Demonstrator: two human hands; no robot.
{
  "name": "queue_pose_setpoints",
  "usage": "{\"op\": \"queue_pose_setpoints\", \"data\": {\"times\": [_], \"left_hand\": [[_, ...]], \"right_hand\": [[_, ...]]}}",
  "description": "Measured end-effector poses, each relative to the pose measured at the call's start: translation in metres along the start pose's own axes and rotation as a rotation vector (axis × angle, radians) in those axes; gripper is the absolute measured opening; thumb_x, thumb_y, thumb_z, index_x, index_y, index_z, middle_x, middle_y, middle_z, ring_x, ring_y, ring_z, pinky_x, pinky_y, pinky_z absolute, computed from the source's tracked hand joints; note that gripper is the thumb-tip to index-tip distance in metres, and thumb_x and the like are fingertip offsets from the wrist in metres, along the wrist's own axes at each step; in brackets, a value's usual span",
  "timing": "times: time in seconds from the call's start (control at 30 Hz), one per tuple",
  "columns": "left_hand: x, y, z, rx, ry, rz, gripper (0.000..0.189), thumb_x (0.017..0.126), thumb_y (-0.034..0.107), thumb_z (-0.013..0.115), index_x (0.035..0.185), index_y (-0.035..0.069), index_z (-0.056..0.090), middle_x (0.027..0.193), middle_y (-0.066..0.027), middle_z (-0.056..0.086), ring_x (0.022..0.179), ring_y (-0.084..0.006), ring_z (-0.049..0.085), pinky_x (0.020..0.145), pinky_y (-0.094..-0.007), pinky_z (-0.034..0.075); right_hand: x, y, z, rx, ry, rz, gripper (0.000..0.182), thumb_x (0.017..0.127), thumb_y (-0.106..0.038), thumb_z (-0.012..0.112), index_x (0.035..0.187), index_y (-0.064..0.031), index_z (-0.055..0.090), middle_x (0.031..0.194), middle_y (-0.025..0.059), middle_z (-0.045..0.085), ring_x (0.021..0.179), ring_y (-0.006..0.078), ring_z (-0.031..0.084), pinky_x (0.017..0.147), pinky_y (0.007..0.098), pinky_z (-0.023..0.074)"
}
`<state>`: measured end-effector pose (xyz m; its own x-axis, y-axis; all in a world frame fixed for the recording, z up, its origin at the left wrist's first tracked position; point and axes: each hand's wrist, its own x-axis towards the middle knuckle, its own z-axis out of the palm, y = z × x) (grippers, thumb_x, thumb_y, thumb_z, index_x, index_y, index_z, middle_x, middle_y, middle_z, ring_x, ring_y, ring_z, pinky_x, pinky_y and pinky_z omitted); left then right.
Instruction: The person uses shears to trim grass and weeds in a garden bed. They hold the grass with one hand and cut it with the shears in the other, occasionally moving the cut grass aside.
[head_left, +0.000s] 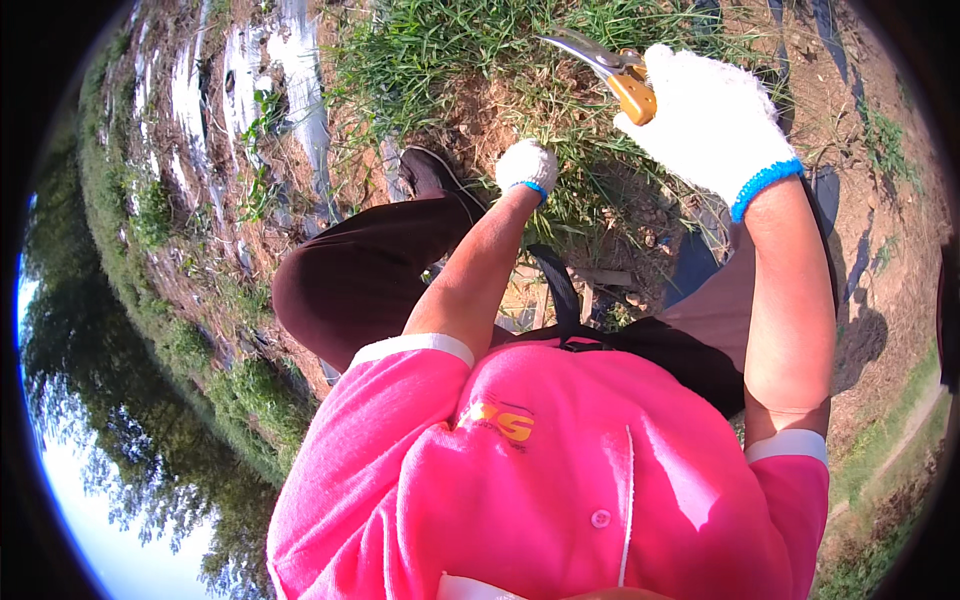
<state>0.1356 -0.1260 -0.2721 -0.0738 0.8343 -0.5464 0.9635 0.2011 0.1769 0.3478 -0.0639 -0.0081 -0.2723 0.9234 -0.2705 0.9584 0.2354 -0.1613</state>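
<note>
My right hand (709, 124), in a white knit work glove with a blue cuff, is closed around yellow-handled pruning shears (631, 94). The metal blades point to the upper left, above the grass. Lower and to the left, my left hand (527, 166) wears a matching glove and is down at the grass clump (577, 146) between my legs. Its back faces me and looks rounded like a fist. The fingers are hidden, so whether they grip any stems cannot be seen. Green and dry blades of grass surround it on bare brown soil.
My bent leg in dark trousers (367, 262) and a dark shoe (429, 172) flank the grass on the left. A dark strap (556, 281) hangs from my waist. Whitish plastic mulch strips (300, 97) run across the soil at upper left. Denser grass (420, 60) grows ahead.
</note>
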Motion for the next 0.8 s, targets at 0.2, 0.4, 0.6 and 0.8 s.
{"op": "queue_pose_setpoints", "data": {"times": [0.2, 0.4, 0.6, 0.8], "left_hand": [[-0.006, 0.022, -0.026, 0.002, -0.067, 0.031, 0.041, 0.091, 0.041, 0.049, 0.091, 0.007, 0.072, 0.094, -0.018, 0.071, 0.091, -0.0353, 0.068, 0.082, -0.0448, 0.053], [-0.054, 0.058, -0.016, -0.052, -0.087, 0.269, 0.037, 0.087, 0.041, 0.056, 0.096, 0.008, 0.069, 0.092, -0.0171, 0.07, 0.09, -0.038, 0.066, 0.082, -0.0463, 0.053], [0.018, -0.02, -0.025, -0.306, -0.214, -0.058, 0.05, 0.095, 0.047, 0.049, 0.099, 0.003, 0.072, 0.081, -0.0185, 0.069, 0.073, -0.0293, 0.067, 0.071, -0.0403, 0.053], [0.056, -0.042, -0.137, -1.103, 0.162, -0.446, 0.05, 0.097, 0.051, 0.053, 0.086, 0.007, 0.075, 0.068, -0.0084, 0.065, 0.056, -0.0186, 0.058, 0.052, -0.0353, 0.047]], "right_hand": [[-0.001, 0.003, -0.002, 0.01, -0.015, -0.001, 0.046, 0.083, -0.047, 0.068, 0.1, -0.0054, 0.061, 0.089, 0.0161, 0.068, 0.082, 0.0328, 0.069, 0.071, 0.0438, 0.0553], [0.004, 0.002, -0.009, -0.02, -0.019, 0.003, 0.049, 0.084, -0.049, 0.067, 0.103, -0.0048, 0.06, 0.091, 0.0154, 0.069, 0.083, 0.0328, 0.069, 0.073, 0.0437, 0.0553], [0.002, 0.018, -0.015, 0.023, -0.047, 0.032, 0.051, 0.085, -0.052, 0.065, 0.103, -0.0052, 0.059, 0.088, 0.0144, 0.067, 0.082, 0.0314, 0.069, 0.073, 0.043, 0.0551], [0.011, 0.018, -0.029, 0.094, -0.148, 0.133, 0.051, 0.082, -0.051, 0.067, 0.101, -0.0044, 0.06, 0.091, 0.0156, 0.068, 0.085, 0.032, 0.069, 0.076, 0.0436, 0.0545]]}}
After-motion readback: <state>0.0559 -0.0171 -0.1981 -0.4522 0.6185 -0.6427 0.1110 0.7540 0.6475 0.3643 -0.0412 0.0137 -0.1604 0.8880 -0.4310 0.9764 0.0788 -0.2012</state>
